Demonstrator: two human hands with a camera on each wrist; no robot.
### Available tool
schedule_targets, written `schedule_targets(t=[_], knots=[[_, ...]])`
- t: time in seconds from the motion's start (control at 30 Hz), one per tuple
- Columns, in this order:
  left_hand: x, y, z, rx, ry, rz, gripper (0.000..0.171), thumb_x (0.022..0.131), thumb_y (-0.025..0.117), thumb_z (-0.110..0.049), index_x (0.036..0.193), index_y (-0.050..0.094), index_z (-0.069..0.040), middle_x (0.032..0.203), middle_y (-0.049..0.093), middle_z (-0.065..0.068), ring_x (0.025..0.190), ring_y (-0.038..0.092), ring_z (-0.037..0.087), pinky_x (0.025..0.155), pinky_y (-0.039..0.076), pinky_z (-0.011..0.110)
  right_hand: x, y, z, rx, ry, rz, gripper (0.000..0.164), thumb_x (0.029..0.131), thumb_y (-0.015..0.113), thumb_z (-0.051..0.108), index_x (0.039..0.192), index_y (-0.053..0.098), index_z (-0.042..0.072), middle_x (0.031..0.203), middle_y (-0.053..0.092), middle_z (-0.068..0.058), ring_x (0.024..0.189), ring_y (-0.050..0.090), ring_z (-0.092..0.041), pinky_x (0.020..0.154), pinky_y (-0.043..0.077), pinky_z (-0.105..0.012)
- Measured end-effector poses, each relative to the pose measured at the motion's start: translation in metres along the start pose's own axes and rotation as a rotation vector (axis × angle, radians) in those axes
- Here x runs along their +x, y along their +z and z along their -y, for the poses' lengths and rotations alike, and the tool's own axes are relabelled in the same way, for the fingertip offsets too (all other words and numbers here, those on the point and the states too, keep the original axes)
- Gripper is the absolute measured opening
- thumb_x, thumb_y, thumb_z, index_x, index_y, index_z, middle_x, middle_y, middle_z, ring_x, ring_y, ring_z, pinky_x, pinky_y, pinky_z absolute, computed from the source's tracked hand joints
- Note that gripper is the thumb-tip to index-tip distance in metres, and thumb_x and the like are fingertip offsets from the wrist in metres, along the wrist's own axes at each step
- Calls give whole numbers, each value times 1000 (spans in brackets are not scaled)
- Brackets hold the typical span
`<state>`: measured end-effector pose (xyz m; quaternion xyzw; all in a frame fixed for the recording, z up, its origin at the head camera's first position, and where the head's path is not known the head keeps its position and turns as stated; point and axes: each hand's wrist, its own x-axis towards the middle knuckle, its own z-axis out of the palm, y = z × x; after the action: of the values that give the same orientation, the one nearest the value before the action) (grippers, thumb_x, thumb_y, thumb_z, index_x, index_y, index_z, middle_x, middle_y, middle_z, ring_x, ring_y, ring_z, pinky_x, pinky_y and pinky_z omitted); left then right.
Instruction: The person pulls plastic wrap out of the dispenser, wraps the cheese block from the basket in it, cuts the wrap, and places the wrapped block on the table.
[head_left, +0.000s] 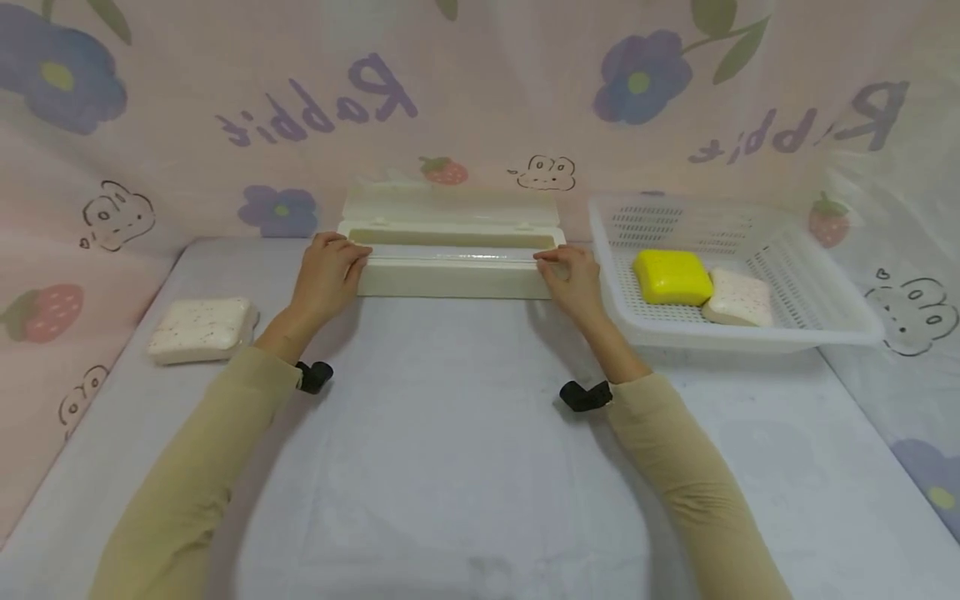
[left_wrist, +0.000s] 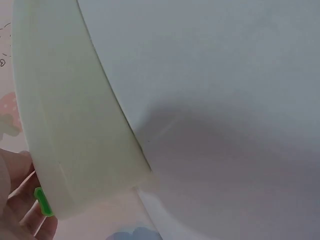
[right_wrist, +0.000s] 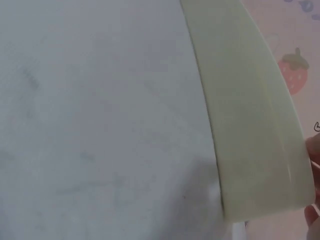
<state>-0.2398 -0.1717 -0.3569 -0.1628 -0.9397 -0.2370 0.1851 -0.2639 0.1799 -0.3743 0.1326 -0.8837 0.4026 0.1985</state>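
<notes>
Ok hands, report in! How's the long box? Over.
Left hand, right hand: at opposite ends of the long box. Lid raised. Basket close beside right hand, seemingly not blocking.

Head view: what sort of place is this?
Probably a makeshift recording booth: printed curtains hang behind and beside a white-covered table, and black wrist cameras are worn.
</notes>
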Motion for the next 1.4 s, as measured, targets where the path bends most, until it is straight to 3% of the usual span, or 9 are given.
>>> schedule_targets(t=[0.23,0.37,0.6,0.7,0.8,0.93,1.17,1.33,1.4], knots=[[10,-6,-3,-170,-194,76,20,95,57,-5,107,69,6,109,66,25,124,39,39,108,30,52,11,-3,1,22,-23,8,15,85,67,6,93,73,-5,93,71,-23,97,62,-38,92,44,-45],[12,-9,-1,-227,-250,112,20,95,58,-7,106,69,5,113,63,27,123,41,41,107,32,53,15,-5,6,-27,-39,40,13,84,66,3,89,74,-7,91,71,-24,90,64,-40,84,47,-47],[15,-12,0,-257,-308,94,23,93,62,-13,104,71,5,112,65,26,103,57,38,88,45,47,20,-4,17,-107,124,85,16,86,64,10,87,75,-2,92,72,-20,94,63,-36,90,44,-47],[17,-9,-2,-257,-318,78,22,94,61,-12,102,70,6,110,64,27,96,56,37,79,44,43,20,-1,20,-130,191,75,17,87,63,13,87,75,1,94,71,-18,102,59,-36,99,38,-48],[18,-6,-3,-249,-317,78,22,96,57,-10,102,68,8,109,63,29,110,49,41,91,41,47,19,2,21,-125,234,54,18,89,63,14,89,75,1,98,70,-18,113,52,-36,105,31,-49],[20,-2,-4,-212,-293,76,22,97,54,-9,103,65,9,105,63,28,128,35,44,110,26,51,17,4,22,-99,259,22,19,90,64,15,92,73,-2,101,69,-19,120,45,-37,107,25,-49],[25,2,-5,-166,-228,38,24,100,47,-9,108,57,12,109,59,30,118,42,47,108,24,55,18,6,20,-32,242,-7,23,95,58,15,101,66,-6,112,66,-22,121,49,-39,111,25,-48],[26,-1,-7,-234,-247,68,27,104,38,-14,114,49,9,116,62,27,90,56,37,80,43,43,20,4,23,26,205,-49,22,98,54,13,104,61,-6,108,66,-23,108,60,-38,99,45,-45],[26,-3,-8,-248,-240,85,27,105,35,-16,114,47,6,115,65,23,75,53,31,66,41,36,21,2,25,49,190,-72,21,98,53,11,103,61,-7,105,68,-23,101,63,-36,91,49,-41]])
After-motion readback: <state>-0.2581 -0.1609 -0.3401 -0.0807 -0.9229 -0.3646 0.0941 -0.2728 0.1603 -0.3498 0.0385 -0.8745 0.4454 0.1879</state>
